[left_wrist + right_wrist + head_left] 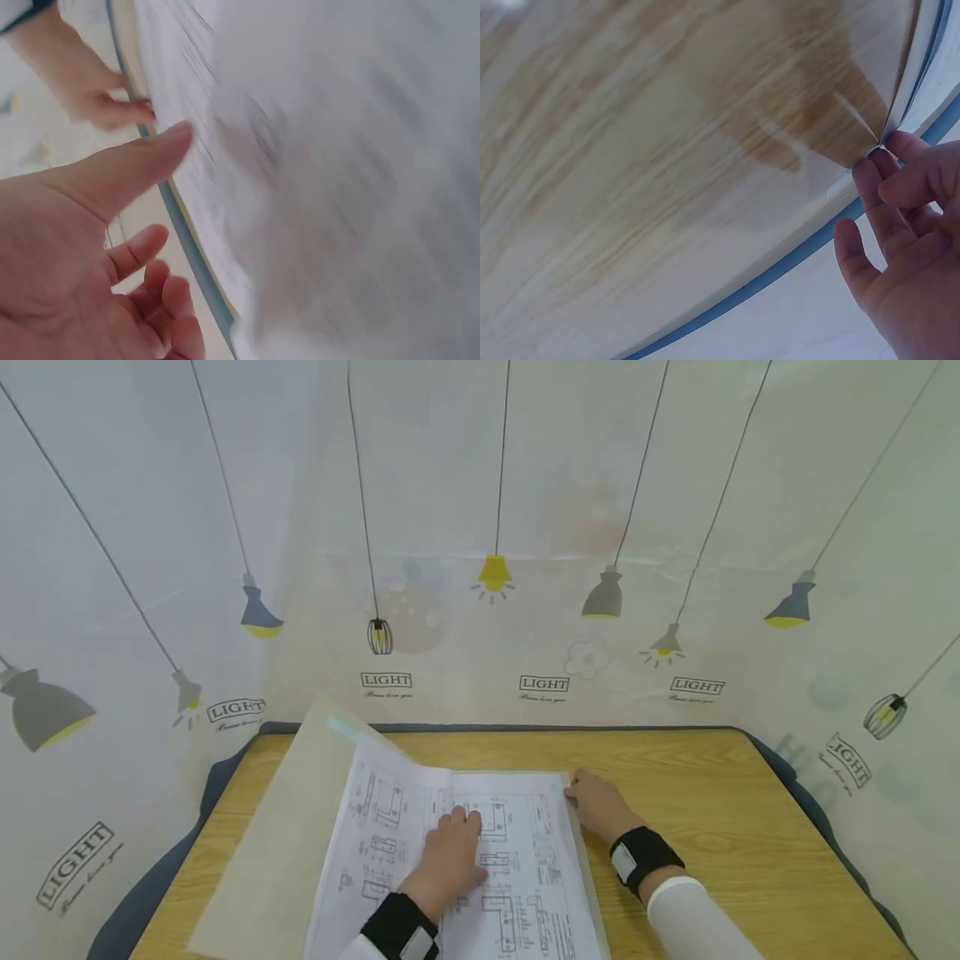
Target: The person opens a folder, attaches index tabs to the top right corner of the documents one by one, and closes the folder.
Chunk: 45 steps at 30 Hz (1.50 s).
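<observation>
A booklet of technical drawings (525, 877) lies spread on the table, its printed pages showing part outlines and dimension lines. Its cream cover (277, 835) is folded out to the left. Over the middle of the pages is my left hand (448, 860), palm down with fingers extended; in the left wrist view the thumb (142, 161) stands apart from loosely bent fingers, above blurred paper. My right hand (600, 806) is at the booklet's upper right corner. In the right wrist view its fingertips (866, 171) pinch the edge of the booklet there.
The wood-grain table (697, 802) has a dark blue-grey border (806, 802) around it. Behind and beside it hangs a pale sheet (450, 460) printed with pendant lamps and the word LIGHT. Black bands (645, 857) are worn on both wrists.
</observation>
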Each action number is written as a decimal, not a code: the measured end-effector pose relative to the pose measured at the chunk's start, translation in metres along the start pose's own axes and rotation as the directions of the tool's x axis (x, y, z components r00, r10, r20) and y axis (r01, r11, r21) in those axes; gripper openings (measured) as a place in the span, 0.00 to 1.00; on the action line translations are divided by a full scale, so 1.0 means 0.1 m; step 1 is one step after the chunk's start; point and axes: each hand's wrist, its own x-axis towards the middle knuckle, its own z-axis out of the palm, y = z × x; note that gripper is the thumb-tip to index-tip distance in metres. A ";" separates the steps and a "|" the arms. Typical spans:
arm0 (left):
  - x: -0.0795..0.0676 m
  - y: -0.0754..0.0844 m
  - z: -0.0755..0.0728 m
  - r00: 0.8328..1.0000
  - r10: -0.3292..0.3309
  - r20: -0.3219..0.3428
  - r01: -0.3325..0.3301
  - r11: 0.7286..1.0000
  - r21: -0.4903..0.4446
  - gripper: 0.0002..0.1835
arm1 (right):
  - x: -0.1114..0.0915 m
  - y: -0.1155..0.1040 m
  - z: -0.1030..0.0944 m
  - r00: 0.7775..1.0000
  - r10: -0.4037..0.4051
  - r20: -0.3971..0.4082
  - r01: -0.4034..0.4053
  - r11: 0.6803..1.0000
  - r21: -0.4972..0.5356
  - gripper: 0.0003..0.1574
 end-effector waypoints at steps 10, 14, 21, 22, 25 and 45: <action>0.39 0.56 0.21 0.976 0.214 0.032 -0.216 0.972 0.096 0.32 | -0.09 0.05 -0.07 0.998 -0.059 -0.005 0.059 0.998 0.008 0.15; 0.57 0.63 0.30 0.976 0.217 0.036 -0.219 0.972 0.090 0.32 | -0.08 0.03 -0.08 0.996 -0.083 -0.017 0.083 0.997 -0.011 0.12; 0.76 0.64 0.44 0.979 0.198 0.046 -0.202 0.968 0.151 0.33 | -0.04 -0.03 -0.05 0.995 -0.101 0.007 0.101 0.994 -0.039 0.13; 0.77 0.65 0.44 0.980 0.192 0.056 -0.198 0.969 0.147 0.34 | -0.04 -0.03 -0.06 0.995 -0.101 0.015 0.101 0.994 -0.038 0.13; 0.80 0.70 0.46 0.980 0.188 0.069 -0.196 0.970 0.143 0.34 | -0.05 -0.03 -0.09 0.995 -0.093 0.034 0.094 0.995 -0.039 0.14; 0.89 0.81 0.58 0.986 0.158 0.044 -0.164 0.958 0.237 0.38 | -0.04 0.03 -0.11 0.994 -0.097 0.059 0.100 0.993 -0.057 0.16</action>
